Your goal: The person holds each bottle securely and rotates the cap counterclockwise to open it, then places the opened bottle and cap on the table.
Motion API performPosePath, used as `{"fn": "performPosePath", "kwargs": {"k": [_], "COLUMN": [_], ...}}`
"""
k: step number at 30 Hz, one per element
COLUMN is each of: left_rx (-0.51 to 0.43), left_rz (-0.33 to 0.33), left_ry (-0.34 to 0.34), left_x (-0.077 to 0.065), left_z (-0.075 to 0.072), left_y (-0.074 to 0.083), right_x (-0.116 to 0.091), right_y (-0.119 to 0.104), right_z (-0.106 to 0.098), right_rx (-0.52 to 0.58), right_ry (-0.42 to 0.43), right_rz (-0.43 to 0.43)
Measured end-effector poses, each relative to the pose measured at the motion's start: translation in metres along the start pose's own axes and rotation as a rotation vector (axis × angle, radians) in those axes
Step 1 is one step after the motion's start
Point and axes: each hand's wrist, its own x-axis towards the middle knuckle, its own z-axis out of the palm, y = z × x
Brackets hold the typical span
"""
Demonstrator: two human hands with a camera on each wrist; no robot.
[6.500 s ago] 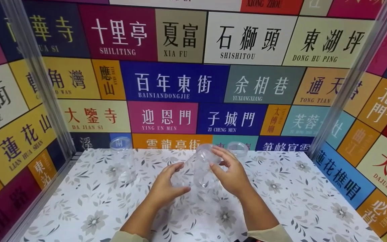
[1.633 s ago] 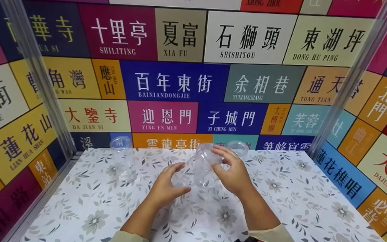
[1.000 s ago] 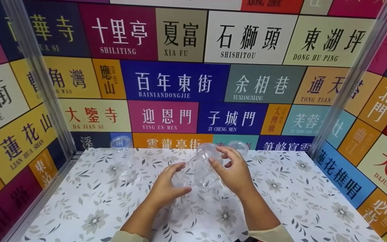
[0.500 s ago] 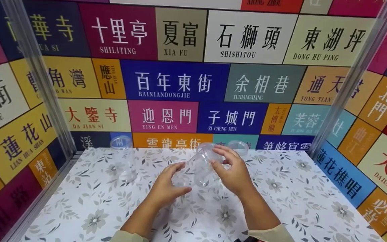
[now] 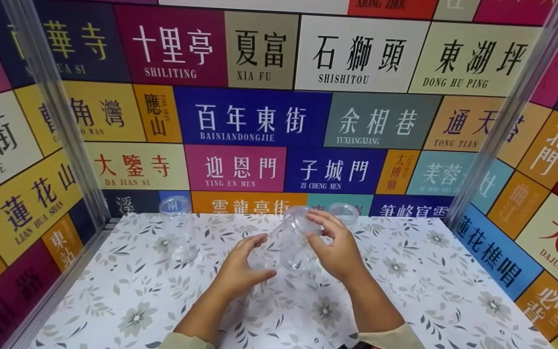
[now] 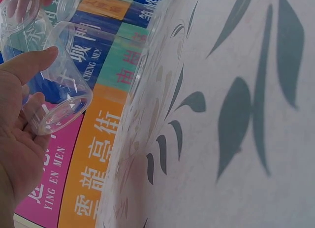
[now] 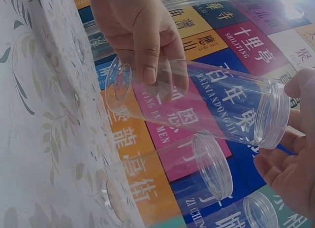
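A clear plastic jar (image 5: pixel 273 242) is held tilted between both hands above the table. My left hand (image 5: pixel 238 271) grips its lower end, thumb on one side and fingers on the other, as the right wrist view shows at the jar's base (image 7: pixel 119 85). With its fingers and thumb, my right hand (image 5: pixel 336 252) holds the ridged, ring-like upper end (image 7: pixel 271 114). Whether that end bears a separate lid I cannot tell. Behind the held jar, overlapping it in the head view, stands another clear jar (image 5: pixel 294 259).
More clear jars stand at the back of the table: a left jar (image 5: pixel 176 228) and a right jar (image 5: pixel 344 215), the latter partly behind my right hand. The white floral tabletop (image 5: pixel 279 315) ends at a wall of coloured sign panels (image 5: pixel 252 116), with metal posts (image 5: pixel 489 111) at its corners.
My right fingers and thumb shift back and forth at the jar's upper end. About a second ago they sat further off it. The left hand, the held jar and the standing jars look unmoved.
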Motion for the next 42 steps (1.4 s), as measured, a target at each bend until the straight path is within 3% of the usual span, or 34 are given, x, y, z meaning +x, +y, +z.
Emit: {"fn": "performPosePath", "kwargs": {"k": [8,20,29,36,42], "left_rx": [0.005,-0.003,0.001,0.003,0.006], "left_rz": [-0.033,-0.011,-0.002,0.0,-0.004], "left_ry": [0.006,0.0,-0.007,-0.015,-0.018], "left_x": [-0.0016,-0.0014,0.0002,-0.0004,-0.0006], "left_z": [0.0008,0.0004,-0.0002,0.0,0.0002], "left_y": [0.001,0.0011,0.0011,0.0026,0.003], "right_x": [0.0002,0.0008,0.0004,-0.0002,-0.0004], "right_y": [-0.0016,-0.0033,-0.0026,-0.0042,-0.0056], "right_z": [-0.001,-0.0037,-0.0023,-0.0005,-0.0006], "right_rx": [0.012,-0.014,-0.043,-0.09,-0.08], "right_ry": [-0.013,0.019,0.023,0.006,-0.004], "right_rz": [0.01,0.026,0.067,0.149,0.145]}}
